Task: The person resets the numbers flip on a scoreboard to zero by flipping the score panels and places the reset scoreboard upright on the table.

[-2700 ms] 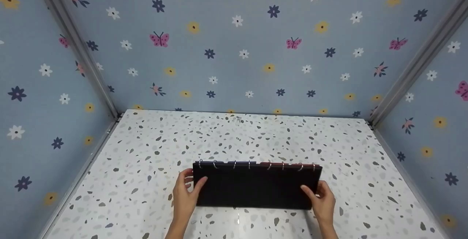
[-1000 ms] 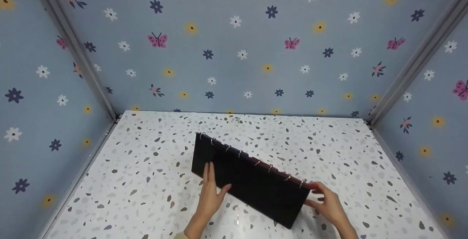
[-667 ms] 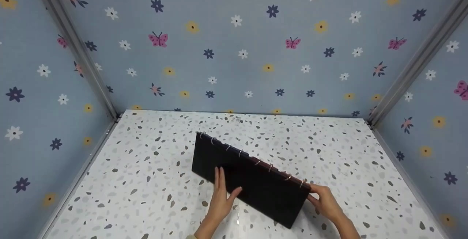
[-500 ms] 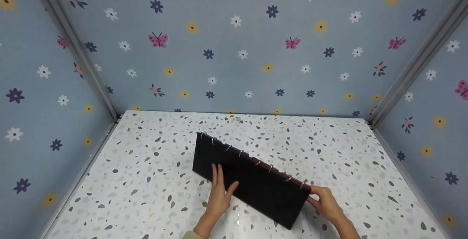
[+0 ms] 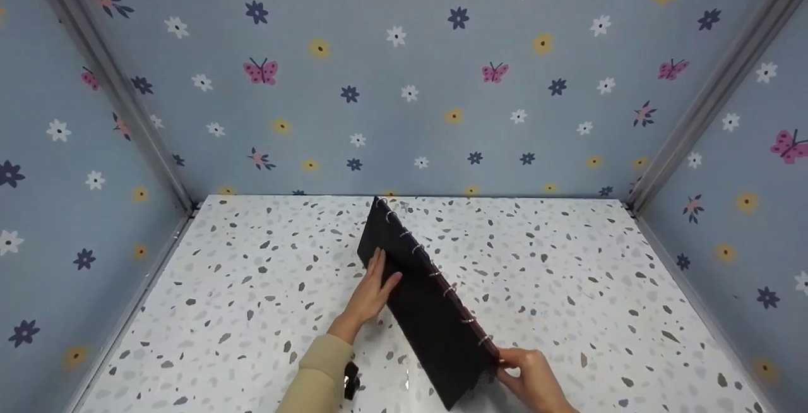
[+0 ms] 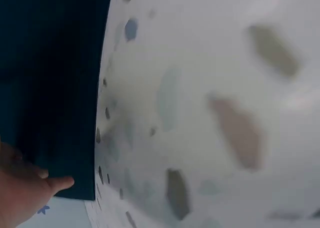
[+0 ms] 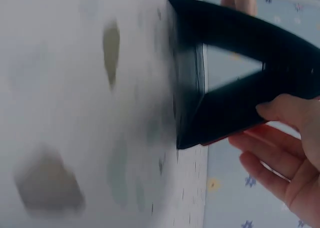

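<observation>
A black ring-bound desk calendar [image 5: 413,302] stands slantwise on the speckled tabletop, silver rings along its top ridge. In the right wrist view, the calendar [image 7: 232,111] shows its hollow triangular end, with dark panels leaning together. My left hand [image 5: 369,293] lies with straight fingers against the near black panel, towards the far end, thumb spread. The left wrist view catches only part of the left hand [image 6: 22,193] beside the panel. At the near right end, my right hand [image 5: 533,380] pinches the calendar by a panel, thumb [image 7: 275,108] inside the hollow and fingers outside.
The white terrazzo-patterned tabletop [image 5: 252,261] is bounded by blue flowered walls [image 5: 404,84] at the back and sides. Grey metal posts [image 5: 117,84] run up the corners. A small black item [image 5: 351,380] shows beside the left sleeve.
From facing me squarely, the calendar has turned, its left end swinging far back and its right end coming nearer. My left hand moved from the left end onto the panel; the right followed its end.
</observation>
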Demonstrator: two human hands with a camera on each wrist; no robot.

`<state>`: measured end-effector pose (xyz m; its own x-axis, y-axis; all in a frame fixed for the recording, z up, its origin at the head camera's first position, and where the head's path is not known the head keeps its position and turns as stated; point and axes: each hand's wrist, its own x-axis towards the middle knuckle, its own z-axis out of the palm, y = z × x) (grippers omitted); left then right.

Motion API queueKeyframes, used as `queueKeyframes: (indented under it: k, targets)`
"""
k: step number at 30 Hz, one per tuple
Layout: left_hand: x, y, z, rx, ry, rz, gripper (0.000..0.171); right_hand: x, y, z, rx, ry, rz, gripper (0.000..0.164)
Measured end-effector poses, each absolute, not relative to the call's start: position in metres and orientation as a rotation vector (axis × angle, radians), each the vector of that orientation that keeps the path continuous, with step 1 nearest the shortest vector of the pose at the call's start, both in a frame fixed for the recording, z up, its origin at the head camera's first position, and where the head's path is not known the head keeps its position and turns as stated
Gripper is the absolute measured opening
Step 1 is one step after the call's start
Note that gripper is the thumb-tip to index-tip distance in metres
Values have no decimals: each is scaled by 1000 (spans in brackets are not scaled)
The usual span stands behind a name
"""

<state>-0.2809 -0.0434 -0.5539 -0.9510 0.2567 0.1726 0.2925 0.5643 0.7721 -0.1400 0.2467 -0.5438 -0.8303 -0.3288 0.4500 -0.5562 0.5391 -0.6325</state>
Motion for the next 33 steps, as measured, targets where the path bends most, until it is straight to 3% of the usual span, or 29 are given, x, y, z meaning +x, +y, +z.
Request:
queueKeyframes:
  k: [7, 14, 19, 23, 33]
  targets:
    - [-277, -38, -552, -489, -2794, -1241, 69, -131, 229, -545, 760, -2412, 1210, 27]
    - [-211, -23, -545, -634, -2731, -1286, 66, -138, 244, -541, 854, -2583, 1307, 36]
    - [-157, 1, -541, -690, -2833, -1254, 89, -153, 255, -513, 1106, -2585, 1364, 32]
    - [-132, 21, -540, -641, -2869, -1160, 105, -169, 245, -479, 1059, -2564, 1275, 23]
    - [-121, 40, -537, -513, -2831, -1183, 86, -208, 210, -471, 1148, -2522, 1393, 34]
